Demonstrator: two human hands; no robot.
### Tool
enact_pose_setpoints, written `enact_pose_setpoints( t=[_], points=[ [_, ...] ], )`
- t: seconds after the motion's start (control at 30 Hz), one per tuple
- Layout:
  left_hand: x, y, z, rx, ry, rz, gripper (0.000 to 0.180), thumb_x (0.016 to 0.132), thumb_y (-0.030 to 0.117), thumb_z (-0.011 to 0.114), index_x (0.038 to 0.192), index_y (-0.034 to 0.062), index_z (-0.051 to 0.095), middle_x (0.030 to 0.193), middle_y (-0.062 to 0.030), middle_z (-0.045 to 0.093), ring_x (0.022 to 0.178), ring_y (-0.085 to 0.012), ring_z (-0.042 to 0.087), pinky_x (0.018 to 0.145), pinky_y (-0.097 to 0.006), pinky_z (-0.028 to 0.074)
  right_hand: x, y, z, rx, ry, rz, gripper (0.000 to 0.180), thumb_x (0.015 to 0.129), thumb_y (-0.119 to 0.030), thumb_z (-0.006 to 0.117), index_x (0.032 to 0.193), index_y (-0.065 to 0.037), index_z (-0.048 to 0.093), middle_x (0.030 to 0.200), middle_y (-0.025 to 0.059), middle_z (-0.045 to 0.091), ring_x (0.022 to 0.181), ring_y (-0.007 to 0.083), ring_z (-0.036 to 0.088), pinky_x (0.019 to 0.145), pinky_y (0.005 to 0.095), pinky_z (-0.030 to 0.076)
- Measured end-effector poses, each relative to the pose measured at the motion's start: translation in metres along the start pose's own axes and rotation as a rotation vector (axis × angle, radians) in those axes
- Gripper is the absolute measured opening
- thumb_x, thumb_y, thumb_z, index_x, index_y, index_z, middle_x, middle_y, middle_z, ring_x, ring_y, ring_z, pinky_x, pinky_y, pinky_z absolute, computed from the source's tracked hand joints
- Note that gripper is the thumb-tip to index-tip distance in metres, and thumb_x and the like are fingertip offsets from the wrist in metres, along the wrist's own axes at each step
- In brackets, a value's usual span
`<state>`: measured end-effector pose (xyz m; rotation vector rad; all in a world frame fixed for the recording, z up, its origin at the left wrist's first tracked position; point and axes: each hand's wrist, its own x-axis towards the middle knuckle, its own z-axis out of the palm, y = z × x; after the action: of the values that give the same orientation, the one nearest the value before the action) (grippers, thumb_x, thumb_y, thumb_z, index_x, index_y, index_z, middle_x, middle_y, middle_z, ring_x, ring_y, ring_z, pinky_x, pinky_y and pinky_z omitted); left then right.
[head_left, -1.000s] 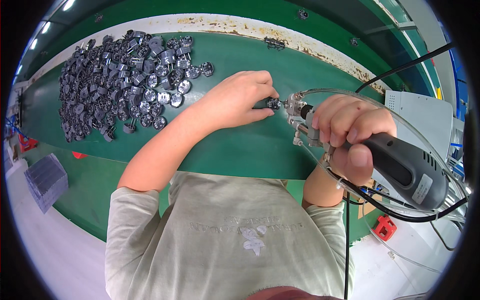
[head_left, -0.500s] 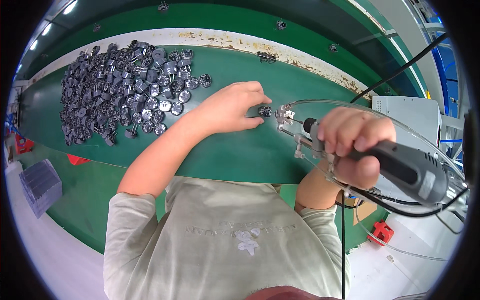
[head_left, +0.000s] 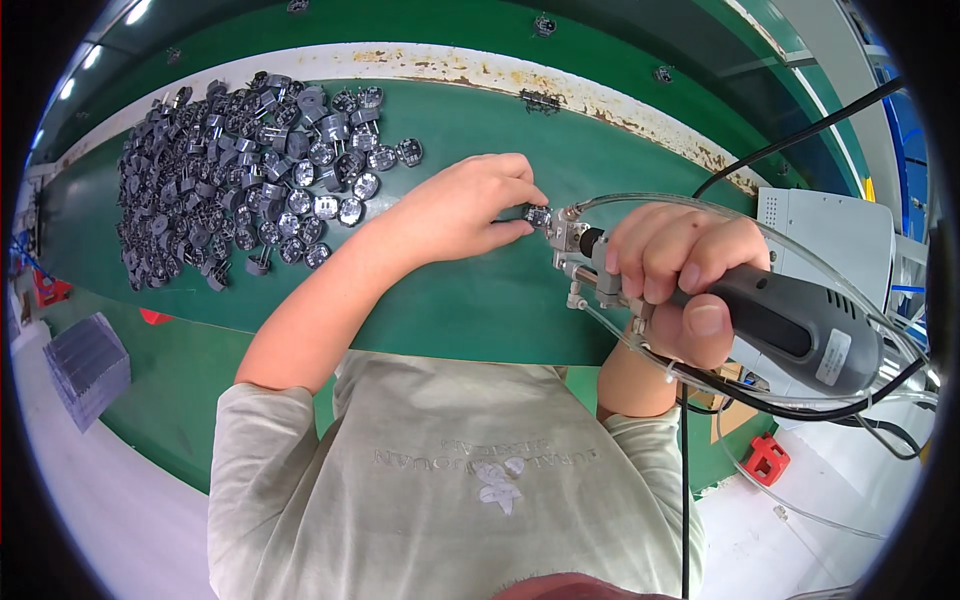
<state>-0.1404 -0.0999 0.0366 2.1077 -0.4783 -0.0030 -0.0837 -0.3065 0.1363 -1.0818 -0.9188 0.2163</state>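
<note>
My left hand (head_left: 485,208) pinches a small round black part (head_left: 538,216) between thumb and fingertips on the green tabletop. A grey power screwdriver (head_left: 800,325) lies in the grip of my right hand (head_left: 690,262), its fingers wrapped round the body. The metal nose block (head_left: 568,238) at the tool's front meets the part's right side; the bit's tip is hidden there. Clear tubes and a black cable run from the tool. To the left of my left arm, a big pile of similar black round parts (head_left: 240,180), some with prongs, covers the tabletop.
A rusty white ledge (head_left: 450,65) borders the green tabletop (head_left: 450,310) at the back. On the right stands a pale grey machine housing (head_left: 830,240). A black cable hangs past the table's front edge. A red plastic thing (head_left: 766,458) is lower right, a grey stack (head_left: 88,368) lower left.
My right hand has brought the screwdriver left, up against the small part. The fingers of my left hand have closed in on that part. The pile is unchanged.
</note>
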Motion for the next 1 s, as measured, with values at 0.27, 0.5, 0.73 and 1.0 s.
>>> enact_pose_setpoints(
  t=[0.27,0.5,0.73,1.0],
  points=[
    [0.0,-0.001,0.0,0.014,-0.006,-0.001,0.032,0.081,0.007,0.076,0.112,0.001,0.072,0.103,-0.0129,0.064,0.099,-0.0324,0.064,0.085,-0.041,0.054,0.0,-0.001,0.002,-0.033,0.0,0.009,0.027,0.09,-0.027,0.069,0.091,-0.009,0.05,0.066,0.0048,0.056,0.054,0.0197,0.057,0.057,0.041,0.054],
    [0.001,0.003,-0.002,0.029,-0.016,-0.025,0.032,0.081,0.007,0.077,0.112,0.0017,0.072,0.104,-0.0123,0.065,0.1,-0.0326,0.064,0.087,-0.041,0.054,0.003,0.002,0.005,0.011,0.011,-0.042,0.028,0.082,-0.011,0.08,0.089,-0.003,0.054,0.066,0.0081,0.057,0.053,0.0197,0.055,0.053,0.035,0.049],
    [0.0,0.002,-0.001,0.023,-0.03,-0.047,0.032,0.08,0.007,0.076,0.112,0.0017,0.072,0.104,-0.012,0.065,0.1,-0.0325,0.064,0.087,-0.041,0.053,0.005,-0.006,0.008,-0.139,-0.076,0.04,0.028,0.09,-0.025,0.073,0.09,-0.009,0.05,0.064,0.0049,0.056,0.053,0.0201,0.057,0.057,0.0414,0.055],
    [-0.002,-0.002,0.007,-0.003,0.06,0.061,0.027,0.078,0.008,0.076,0.105,0.0017,0.073,0.095,-0.014,0.065,0.095,-0.0348,0.064,0.084,-0.043,0.053,0.005,0.001,0.012,-0.229,-0.093,0.014,0.024,0.085,-0.011,0.075,0.084,-0.006,0.052,0.066,0.0048,0.057,0.054,0.0197,0.057,0.056,0.0375,0.053]
  ],
)
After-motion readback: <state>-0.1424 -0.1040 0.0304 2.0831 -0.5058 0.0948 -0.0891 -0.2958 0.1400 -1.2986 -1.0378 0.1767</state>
